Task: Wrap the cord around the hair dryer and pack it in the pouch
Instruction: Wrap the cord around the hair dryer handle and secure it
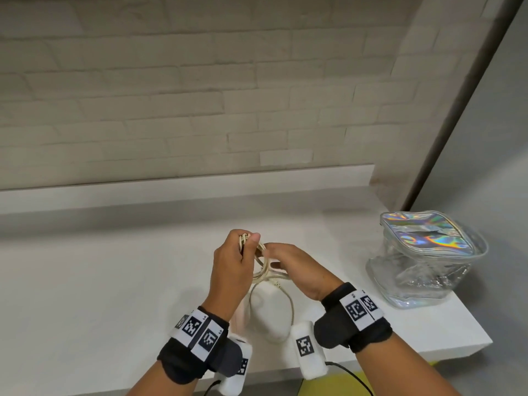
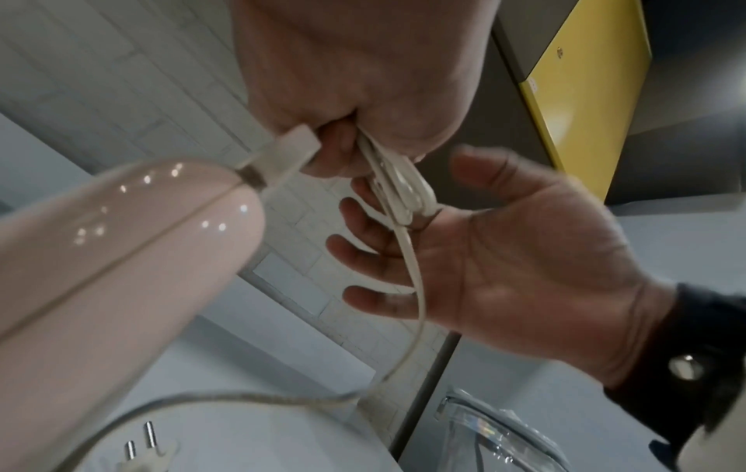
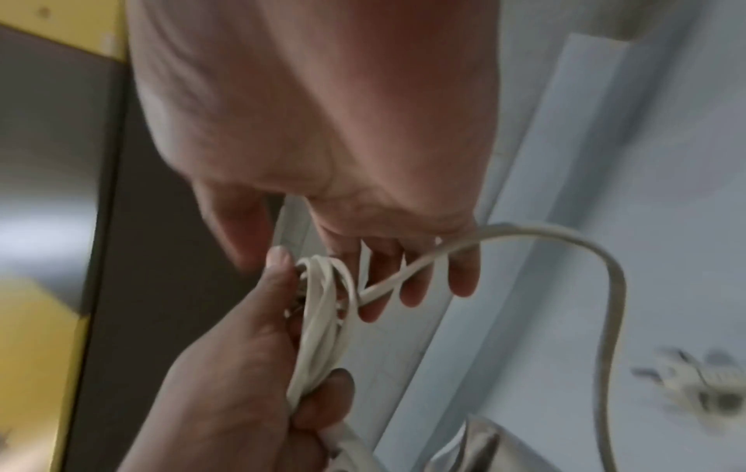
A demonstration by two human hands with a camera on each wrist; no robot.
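My left hand (image 1: pixel 235 260) grips several coils of the cream cord (image 1: pixel 260 260) in its fist, just above the pale pink hair dryer (image 1: pixel 268 315) that lies on the white counter. In the left wrist view the fist also holds the cord's stiff end where it leaves the dryer handle (image 2: pixel 121 255). My right hand (image 1: pixel 288 264) is beside the coils with its fingers (image 3: pixel 407 281) straight and spread, and a loose strand of cord (image 3: pixel 565 236) runs across them. The plug (image 2: pixel 147 447) lies on the counter. The clear, iridescent pouch (image 1: pixel 423 261) stands to the right, apart from both hands.
The white counter (image 1: pixel 114 281) has a raised ledge and a brick wall behind it. Its right end and front edge lie close to the pouch. A grey panel (image 1: pixel 471 110) rises at the right, and yellow flooring shows below the counter edge.
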